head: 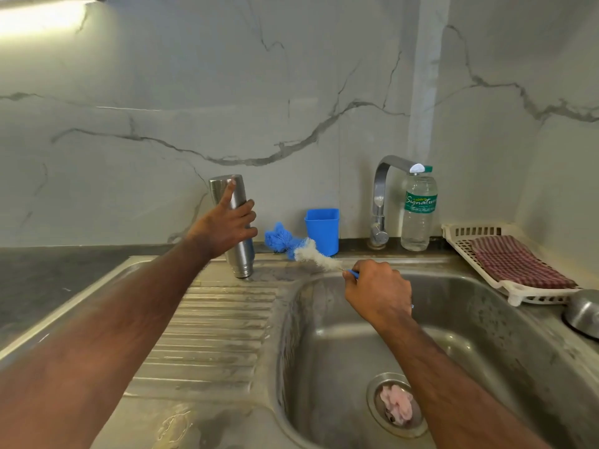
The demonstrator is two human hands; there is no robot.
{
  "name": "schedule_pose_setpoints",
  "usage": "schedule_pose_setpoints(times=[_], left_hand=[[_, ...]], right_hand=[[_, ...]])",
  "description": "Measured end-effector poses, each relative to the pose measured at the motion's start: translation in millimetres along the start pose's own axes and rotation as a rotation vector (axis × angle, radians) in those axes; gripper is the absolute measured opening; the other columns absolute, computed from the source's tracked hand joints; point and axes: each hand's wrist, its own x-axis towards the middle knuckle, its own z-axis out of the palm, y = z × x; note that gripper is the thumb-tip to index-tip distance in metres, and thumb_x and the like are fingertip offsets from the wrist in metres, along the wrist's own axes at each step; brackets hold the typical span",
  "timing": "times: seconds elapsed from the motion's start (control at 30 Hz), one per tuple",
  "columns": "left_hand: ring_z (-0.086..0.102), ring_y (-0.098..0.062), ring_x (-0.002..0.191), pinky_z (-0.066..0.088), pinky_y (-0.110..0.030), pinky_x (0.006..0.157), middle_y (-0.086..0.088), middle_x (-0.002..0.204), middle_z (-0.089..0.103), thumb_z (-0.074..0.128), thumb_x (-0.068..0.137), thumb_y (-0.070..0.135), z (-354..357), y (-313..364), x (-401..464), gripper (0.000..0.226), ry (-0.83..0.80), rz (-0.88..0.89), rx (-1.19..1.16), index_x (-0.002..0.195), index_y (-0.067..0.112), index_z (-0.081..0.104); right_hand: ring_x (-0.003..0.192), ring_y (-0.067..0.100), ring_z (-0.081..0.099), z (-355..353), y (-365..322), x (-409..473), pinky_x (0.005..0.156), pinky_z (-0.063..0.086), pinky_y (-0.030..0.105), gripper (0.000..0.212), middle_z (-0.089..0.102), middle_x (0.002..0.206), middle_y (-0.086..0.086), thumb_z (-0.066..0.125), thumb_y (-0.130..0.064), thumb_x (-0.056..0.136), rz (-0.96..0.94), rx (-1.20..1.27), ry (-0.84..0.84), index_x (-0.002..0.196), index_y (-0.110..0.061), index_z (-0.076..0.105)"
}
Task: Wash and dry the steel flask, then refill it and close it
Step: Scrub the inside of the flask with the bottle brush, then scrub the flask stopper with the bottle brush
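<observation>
1. Nearest: sink basin (486, 322), steel, with a pale pink scrap lying on the drain strainer (396, 404). Ribbed drainboard (214, 322) to its left, stained.
2. Right hand (377, 291) over the basin's back rim, fingers curled round the blue handle of a bottle brush (316, 254); white bristle head points up-left toward the flask, not touching it.
3. Left hand (227, 226) grips the steel flask (238, 251) round mid-body, index finger stretched up along the wall. Flask stands inverted at the back of the drainboard, narrow neck end down on the steel, tilted slightly. No cap visible on it.
4. Handling judgement: rigid metal, smooth brushed wall, likely slippery when wet. Probably light if empty. Best hold is a full wrap at mid-body, as now; the narrower neck offers less grip. Not fragile, but could dent or clatter if dropped in the basin.
5. Behind: blue scrubber (278, 236), blue plastic cup (322, 230), tap (384, 202), clear water bottle (418, 212) with green cap just beside the spout.
6. Far right: white drying rack (460, 234) holding a red checked cloth (515, 262); a steel bowl (583, 314) at the frame edge.
7. Obstruction: cup and scrubber crowd the space beside the flask; bottle stands close under the spout.
</observation>
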Motion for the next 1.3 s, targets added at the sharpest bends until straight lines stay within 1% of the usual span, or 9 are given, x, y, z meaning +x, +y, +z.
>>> schedule_pose_setpoints(times=[0.2,0.57,0.8,0.87,0.93,1.03,1.1,1.17,1.3], left_hand=[[0.022,-0.038,0.152,-0.01,-0.081,0.108,-0.014,0.154,0.041,0.08,0.082,0.018,-1,7,2,0.065,-0.008,0.008,0.034,0.138,0.024,0.048],[0.019,-0.038,0.154,-0.002,-0.077,0.113,-0.016,0.161,0.032,0.079,0.082,0.02,-4,11,-5,0.075,0.023,0.043,0.021,0.145,0.026,0.04],[0.015,-0.036,0.155,0.001,-0.073,0.116,-0.017,0.165,0.024,0.067,0.091,0.022,-7,18,-12,0.071,0.079,0.119,-0.038,0.153,0.026,0.033],[0.033,-0.036,0.149,0.01,-0.07,0.117,-0.019,0.154,0.045,0.068,0.084,0.018,-11,23,-16,0.059,0.185,0.12,-0.118,0.14,0.021,0.051],[0.056,-0.034,0.129,0.029,-0.064,0.113,-0.015,0.125,0.065,0.07,0.073,0.014,-18,28,-21,0.044,0.33,0.084,-0.243,0.117,0.016,0.065],[0.063,-0.027,0.086,0.046,-0.045,0.085,-0.003,0.084,0.064,0.071,0.066,0.014,-36,42,-29,0.033,0.429,-0.042,-0.501,0.099,0.016,0.065],[0.062,-0.025,0.079,0.043,-0.04,0.075,0.0,0.078,0.063,0.07,0.069,0.015,-55,50,-33,0.03,0.373,-0.167,-0.698,0.098,0.016,0.064],[0.064,-0.028,0.086,0.042,-0.039,0.078,-0.001,0.086,0.066,0.064,0.078,0.018,-73,60,-35,0.027,0.287,-0.291,-0.911,0.104,0.016,0.063],[0.064,-0.031,0.069,0.045,-0.034,0.068,0.005,0.068,0.059,0.054,0.074,0.024,-117,89,-29,0.019,0.419,-0.362,-1.201,0.088,0.016,0.064]], right_hand=[[0.09,0.021,0.065,-1,0,-1,0.077,0.053,0.036,0.031,0.067,0.096,-0.001,0.051,-0.05,0.1,-0.001,0.005,-0.026,0.108,-0.025,0.067],[0.082,0.015,0.061,-4,2,0,0.074,0.053,0.033,0.029,0.065,0.089,-0.004,0.054,-0.048,0.099,0.006,0.016,-0.043,0.109,-0.025,0.068],[0.084,0.018,0.064,-1,8,3,0.072,0.051,0.034,0.031,0.067,0.091,-0.002,0.053,-0.05,0.099,0.016,0.013,-0.003,0.107,-0.024,0.069],[0.083,0.017,0.063,-1,9,3,0.072,0.052,0.034,0.031,0.067,0.09,-0.003,0.054,-0.049,0.099,0.015,0.017,0.0,0.108,-0.024,0.069],[0.082,0.016,0.062,-3,9,2,0.071,0.05,0.033,0.03,0.066,0.089,-0.003,0.054,-0.049,0.099,0.007,0.019,-0.009,0.109,-0.024,0.069],[0.083,0.018,0.063,-10,7,0,0.073,0.05,0.033,0.03,0.068,0.091,-0.002,0.055,-0.048,0.098,0.009,0.018,-0.018,0.107,-0.024,0.07],[0.087,0.02,0.065,-18,9,-5,0.077,0.053,0.035,0.031,0.07,0.094,0.0,0.056,-0.049,0.097,0.018,0.033,-0.021,0.106,-0.023,0.071],[0.09,0.021,0.066,-29,13,-13,0.082,0.056,0.038,0.031,0.071,0.096,0.0,0.057,-0.05,0.096,0.025,0.067,-0.046,0.104,-0.024,0.072],[0.099,0.027,0.068,-60,31,-32,0.087,0.056,0.039,0.034,0.073,0.105,0.004,0.059,-0.051,0.092,0.039,0.095,-0.055,0.108,-0.025,0.073]])
